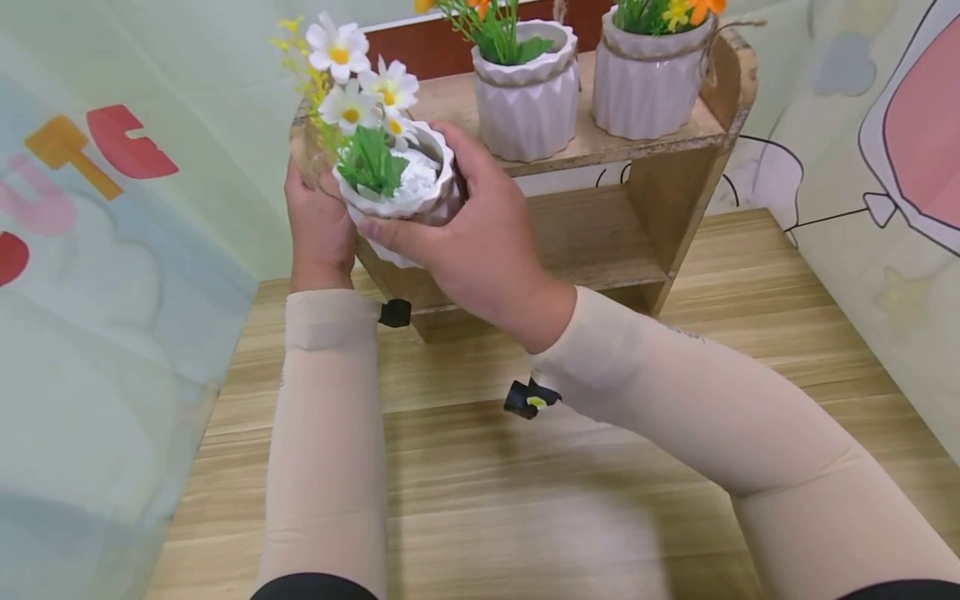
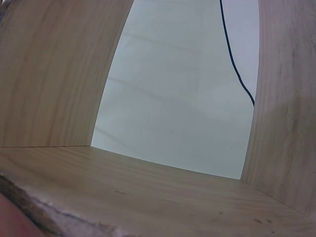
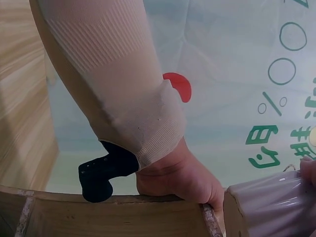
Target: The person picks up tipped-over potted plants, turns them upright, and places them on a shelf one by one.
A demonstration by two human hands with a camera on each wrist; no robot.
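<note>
My right hand [image 1: 487,233] grips a white fluted flowerpot [image 1: 442,200], thumb across the near side and fingers round the far rim. White daisies [image 1: 360,83] with yellow centres and green leaves stand in it, above white filling. The pot leans, and its base shows in the right wrist view, close over the wooden shelf [image 1: 600,229]. My left hand [image 1: 322,229] holds the shelf's left end, partly hidden behind the pot. In the right wrist view the left hand [image 3: 177,175] lies against the shelf's edge.
Two more white pots, a middle one [image 1: 525,108] and a right one [image 1: 652,83], with orange and yellow flowers and twine, stand on the top board. The shelf stands on a wood-grain table [image 1: 465,467]. Printed sheets [image 1: 862,108] hang around it.
</note>
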